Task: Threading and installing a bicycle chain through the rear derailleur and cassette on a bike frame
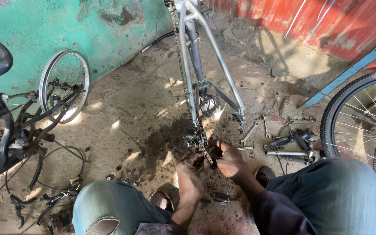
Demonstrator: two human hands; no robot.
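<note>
Both hands grip the chain [202, 146]: left hand [191, 172] clamped below, right hand [229, 159] beside it. The chain's long axis runs straight away from them along the silver frame [216, 56].

A black bicycle [5, 126] is lying at the left, its small wheel [64, 85] leaning on the green wall [44, 26]. Spanners [250, 132] and pedals [290, 141] are lying on the dirt floor [131, 113] beside a tyre [357, 113].

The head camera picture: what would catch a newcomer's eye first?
A silver bicycle frame lies on the dirt floor in the middle, its chain running down to both hands. The left hand and right hand grip the chain's lower end. A loose wheel leans against the green wall at left.
</note>
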